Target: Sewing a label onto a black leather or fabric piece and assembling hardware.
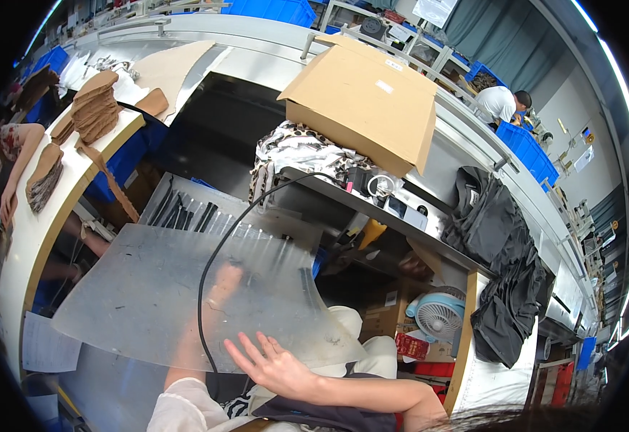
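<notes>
White table; brown pieces atop

Over the translucent sheet, to the far side of the right hand, there is open room for a hand to pass, but the black cable arcs across just left of its fingers. The sheet screens the left hand from above; beyond both hands, a ledge with patterned fabric and a cardboard box bars the way.

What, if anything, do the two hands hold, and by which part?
The right hand, fingers spread, shows no grip on the near edge of the large translucent plastic sheet. The left hand is blurred beneath it; any hold there cannot be told.
</notes>
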Demonstrator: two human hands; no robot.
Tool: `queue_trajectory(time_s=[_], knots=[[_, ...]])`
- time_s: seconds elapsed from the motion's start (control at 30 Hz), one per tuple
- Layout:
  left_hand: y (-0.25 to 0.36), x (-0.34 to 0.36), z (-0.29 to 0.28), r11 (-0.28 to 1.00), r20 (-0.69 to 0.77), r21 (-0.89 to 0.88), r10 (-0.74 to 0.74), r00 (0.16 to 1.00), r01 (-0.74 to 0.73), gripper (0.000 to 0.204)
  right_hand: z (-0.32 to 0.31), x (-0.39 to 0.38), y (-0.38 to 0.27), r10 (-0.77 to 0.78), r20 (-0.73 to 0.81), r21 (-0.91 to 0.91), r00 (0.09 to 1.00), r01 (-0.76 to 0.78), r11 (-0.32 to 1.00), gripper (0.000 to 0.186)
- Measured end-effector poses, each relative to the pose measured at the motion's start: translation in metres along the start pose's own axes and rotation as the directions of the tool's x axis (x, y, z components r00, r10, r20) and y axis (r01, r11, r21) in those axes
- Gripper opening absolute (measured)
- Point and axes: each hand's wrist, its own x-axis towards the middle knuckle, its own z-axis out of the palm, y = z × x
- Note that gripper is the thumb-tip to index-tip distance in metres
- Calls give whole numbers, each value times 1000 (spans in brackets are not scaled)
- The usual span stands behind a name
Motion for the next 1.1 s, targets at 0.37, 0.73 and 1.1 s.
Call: queue_trajectory(time_s=[0.37, 0.73, 1.1], knots=[[-6, -214, -71, -596, -60, -791, -149, 987, -138, 66, 23, 20, 6, 73, 395, 319, 916, -211, 924, 71], [43, -242, -164, -581, -162, -739, -337, 927, -340, 97, 43, 5, 6, 102, 190, 534, 977, -190, 824, 61], [8, -119, -114, 67, -283, -959, -313, 907, -276, 70, 17, 38, 84, 475, 196, 660, 858, -474, 583, 32]])
